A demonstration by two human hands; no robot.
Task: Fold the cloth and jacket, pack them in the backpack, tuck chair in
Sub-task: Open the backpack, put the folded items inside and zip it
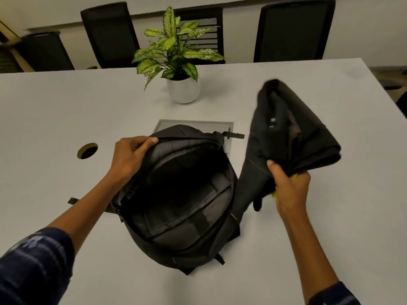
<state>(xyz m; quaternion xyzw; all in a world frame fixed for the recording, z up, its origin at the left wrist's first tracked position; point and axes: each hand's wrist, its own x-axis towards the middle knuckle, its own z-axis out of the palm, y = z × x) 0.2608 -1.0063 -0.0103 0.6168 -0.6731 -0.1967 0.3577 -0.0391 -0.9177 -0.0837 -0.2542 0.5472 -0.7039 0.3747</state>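
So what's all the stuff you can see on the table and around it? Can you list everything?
backpack: one, black, unzipped and open at the middle of the table near the person
folded jacket: one, black, held up above the table to the right of the backpack
yellow-green bit: one, bright, peeking out under the jacket at the right hand; cannot tell what it is
potted plant: one, green speckled leaves in a white pot, mid-table behind the backpack
table: one, white, with a round cable hole at left and a grey hatch behind the backpack
chairs: four, black, along the far side
left hand: grips the backpack's open rim
right hand: grips the jacket's lower edge
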